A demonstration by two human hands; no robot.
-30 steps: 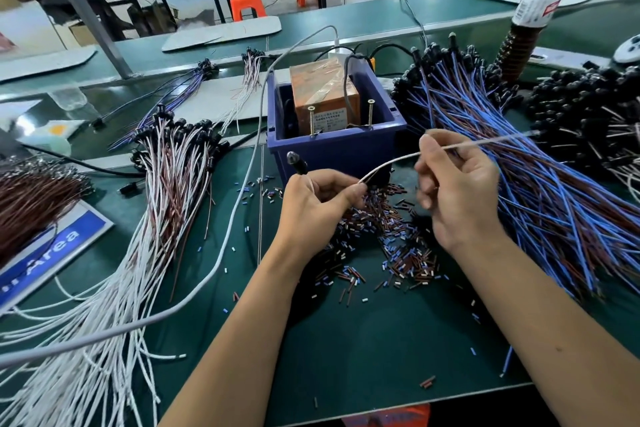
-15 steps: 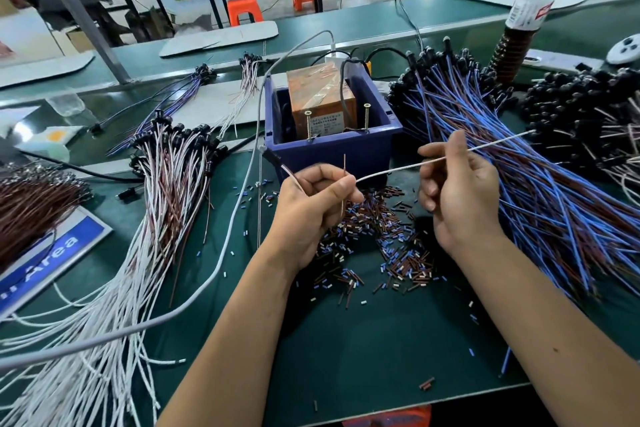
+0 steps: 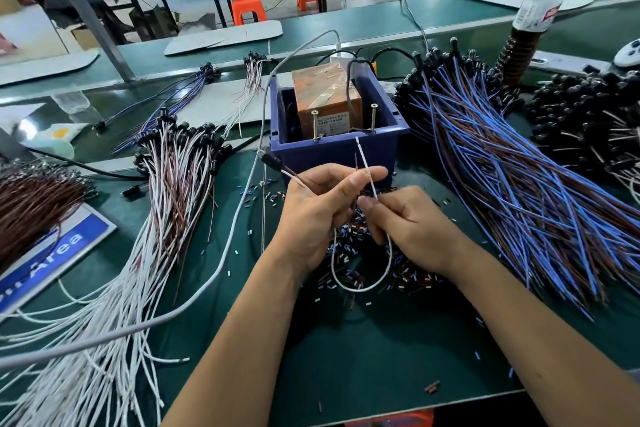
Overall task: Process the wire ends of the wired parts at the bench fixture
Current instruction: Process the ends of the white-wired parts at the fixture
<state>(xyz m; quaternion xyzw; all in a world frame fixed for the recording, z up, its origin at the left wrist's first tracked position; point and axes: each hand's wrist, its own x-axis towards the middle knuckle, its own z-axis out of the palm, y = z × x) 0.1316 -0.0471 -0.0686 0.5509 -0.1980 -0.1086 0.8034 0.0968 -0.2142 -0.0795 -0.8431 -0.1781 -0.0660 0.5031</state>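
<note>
Now looped, the white wire (image 3: 363, 163) is pinched by curled fingers of both hands.

Both bare arms reach forward and come close together in the middle. The left hand (image 3: 317, 210) is curled up, with its thumb pressed against its pointing finger in a pinch. The right hand (image 3: 410, 227) sits just beside it, a bit lower, with its fingers (image 3: 369, 204) bent in a pinch too. The two hands almost touch.
</note>
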